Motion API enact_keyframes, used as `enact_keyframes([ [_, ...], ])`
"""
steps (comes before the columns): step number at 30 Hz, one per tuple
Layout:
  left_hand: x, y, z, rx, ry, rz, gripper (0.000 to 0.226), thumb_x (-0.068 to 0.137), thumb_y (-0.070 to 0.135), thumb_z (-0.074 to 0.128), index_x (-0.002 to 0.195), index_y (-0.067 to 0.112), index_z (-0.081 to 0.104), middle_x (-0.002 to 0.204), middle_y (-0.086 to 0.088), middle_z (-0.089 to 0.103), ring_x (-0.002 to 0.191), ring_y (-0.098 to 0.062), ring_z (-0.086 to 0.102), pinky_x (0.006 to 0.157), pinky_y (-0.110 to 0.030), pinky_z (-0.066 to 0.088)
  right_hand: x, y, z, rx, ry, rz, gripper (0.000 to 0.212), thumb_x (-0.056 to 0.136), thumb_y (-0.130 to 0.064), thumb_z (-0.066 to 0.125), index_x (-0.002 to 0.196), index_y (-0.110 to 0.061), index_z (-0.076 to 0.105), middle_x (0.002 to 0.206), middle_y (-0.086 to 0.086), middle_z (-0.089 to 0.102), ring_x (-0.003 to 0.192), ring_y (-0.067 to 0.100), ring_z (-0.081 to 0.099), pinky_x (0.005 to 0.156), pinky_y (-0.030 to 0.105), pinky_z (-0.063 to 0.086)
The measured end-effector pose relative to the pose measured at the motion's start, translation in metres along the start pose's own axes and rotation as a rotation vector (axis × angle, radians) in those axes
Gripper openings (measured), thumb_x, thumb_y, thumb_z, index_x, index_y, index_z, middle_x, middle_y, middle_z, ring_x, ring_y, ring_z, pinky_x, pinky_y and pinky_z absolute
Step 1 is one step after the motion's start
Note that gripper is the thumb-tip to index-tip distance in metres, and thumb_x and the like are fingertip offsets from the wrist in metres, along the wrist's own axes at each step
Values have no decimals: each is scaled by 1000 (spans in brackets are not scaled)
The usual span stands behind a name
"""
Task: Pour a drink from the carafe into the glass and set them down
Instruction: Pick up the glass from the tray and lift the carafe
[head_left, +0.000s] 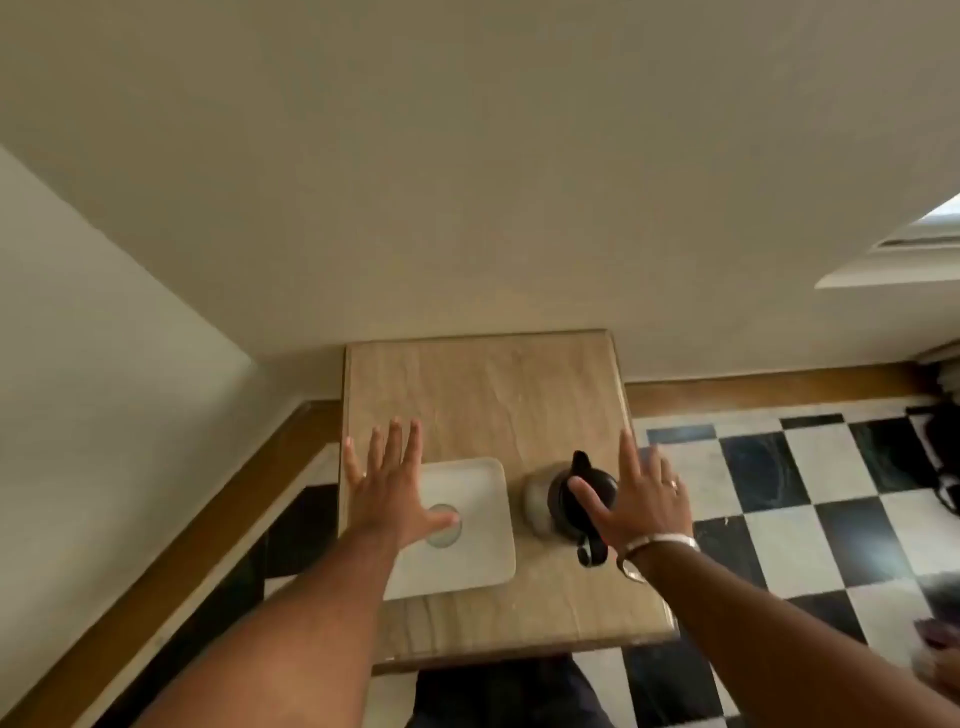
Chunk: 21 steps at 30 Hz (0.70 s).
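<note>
A: Carafe (571, 501) — dark, lidded, standing upright near the desk's (483, 384) right edge, about midway front to back. Spout points toward the far edge, looped handle (589, 551) toward the near edge. Fill level hidden under the lid, so weight unknown; I'd assume heavy until lifted. Body looks hard and glossy, likely slick.

B: So take it by the handle, not the body?

A: By the handle, yes. Right hand (636, 501) hovers over it, fingers spread wide, gripping nothing. Thumb lies over the lid; can't tell whether it touches.

B: And the glass?

A: Glass (442, 526) is clear, seen from above as a rim, standing on a white square plate (480, 478) toward the near left corner. Fragile and light, I judge; easily tipped. Grip the wall, low down. Left hand (387, 486) is flat and fully open above it, thumb across the rim, holding nothing.

B: Count?

A: One carafe, one glass, one plate, two hands. A bracelet (657, 545) on the right wrist, a ring (673, 484) on that hand. Nothing else on the desk.
</note>
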<state>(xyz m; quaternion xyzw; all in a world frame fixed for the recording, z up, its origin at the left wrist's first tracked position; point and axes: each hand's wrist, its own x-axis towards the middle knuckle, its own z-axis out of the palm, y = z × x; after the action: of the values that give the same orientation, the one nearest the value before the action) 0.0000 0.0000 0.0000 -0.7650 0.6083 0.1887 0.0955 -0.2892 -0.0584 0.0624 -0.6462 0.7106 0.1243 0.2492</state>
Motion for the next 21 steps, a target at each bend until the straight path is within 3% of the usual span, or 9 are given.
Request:
enact_keyframes([
  [3,-16,4,48,-46,-166,-55,144,57,87,62,149,20,-27,164,-8,-12,148,-30,-12,115,-58,-10,5,26,40,384,-115,185,97,78,-84,41,144,-13,31,133,24,58,113,38,59,90,44,49],
  [5,-22,5,79,-116,-207,-121,145,59,83,67,149,19,-26,164,-7,-11,148,-29,-10,117,-56,-3,13,34,62,632,-204,315,92,70,-87,41,123,-12,52,108,16,69,90,28,64,75,35,48],
  [7,-20,8,96,-239,-228,-200,144,59,77,74,151,19,-21,165,-7,0,149,-29,-2,118,-54,5,25,32,71,842,-265,421,94,62,-87,45,113,-10,59,90,11,69,78,24,68,66,35,53],
  [10,-14,12,126,-438,-165,-299,137,56,68,84,155,21,2,157,-8,31,143,-31,27,114,-53,27,44,38,87,1126,-381,555,97,58,-83,61,121,-11,53,108,21,71,76,28,76,77,44,60],
  [13,-10,13,154,-576,-105,-344,125,55,66,85,153,29,16,147,-4,45,131,-29,44,102,-50,45,47,43,97,1226,-422,503,102,44,-86,72,119,-20,52,113,19,69,76,28,77,65,36,60],
  [16,-6,16,173,-752,-66,-377,114,59,64,85,150,39,22,146,5,45,129,-23,44,99,-50,47,48,47,105,1284,-422,483,101,36,-85,77,112,-23,53,105,17,72,79,29,76,75,41,61],
  [19,0,20,180,-909,-16,-387,99,61,58,87,143,47,33,139,14,48,125,-13,44,100,-43,45,49,46,107,1317,-387,514,75,56,-74,70,105,-18,56,83,14,78,73,28,74,95,55,54],
  [21,4,22,184,-950,18,-370,83,62,56,85,132,53,42,130,22,51,118,-7,47,99,-38,45,48,44,109,1316,-358,524,70,61,-72,67,105,-19,57,87,16,75,68,27,72,93,56,53],
])
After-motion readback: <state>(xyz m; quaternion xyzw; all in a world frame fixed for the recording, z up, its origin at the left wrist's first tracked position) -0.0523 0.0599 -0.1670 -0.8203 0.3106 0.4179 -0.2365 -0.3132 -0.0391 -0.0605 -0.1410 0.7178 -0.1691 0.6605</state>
